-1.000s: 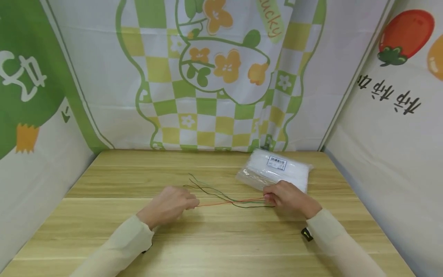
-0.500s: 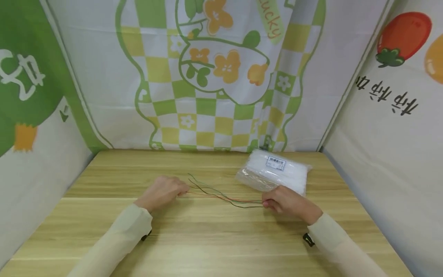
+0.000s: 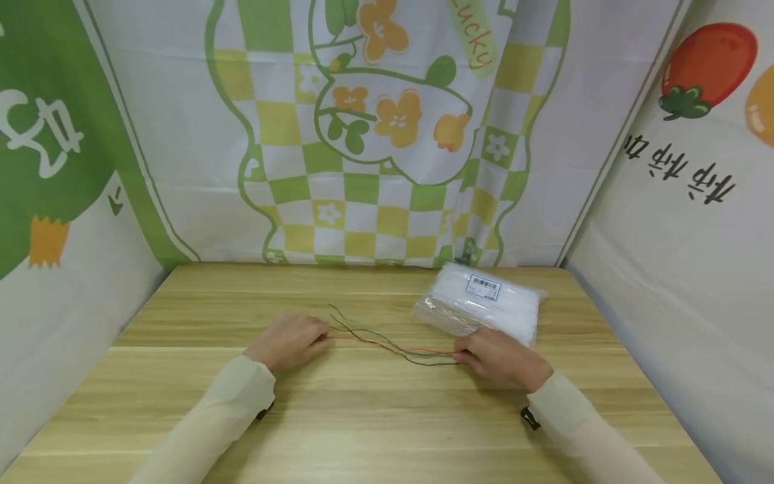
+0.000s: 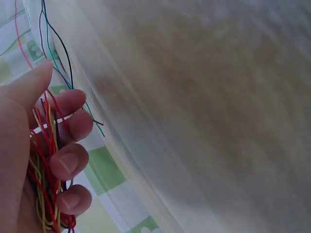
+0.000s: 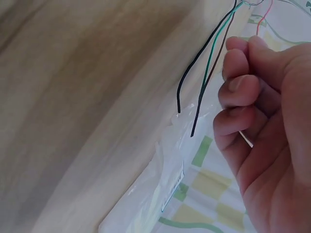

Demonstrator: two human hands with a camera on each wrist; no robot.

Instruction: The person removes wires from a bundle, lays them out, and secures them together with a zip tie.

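Hiding wire ends: left hand & right hand, both curled

The right hand is filling the right side of the view, its fingers curling inward. Thin wires are running down past the fingertips from the top edge: a black one, a green one and a brown one, their cut ends hanging just beside a clear plastic bag. A red wire is showing at the top near the knuckles. The bag is lying on the wooden table, and a green and yellow checked cloth is showing behind the hand.
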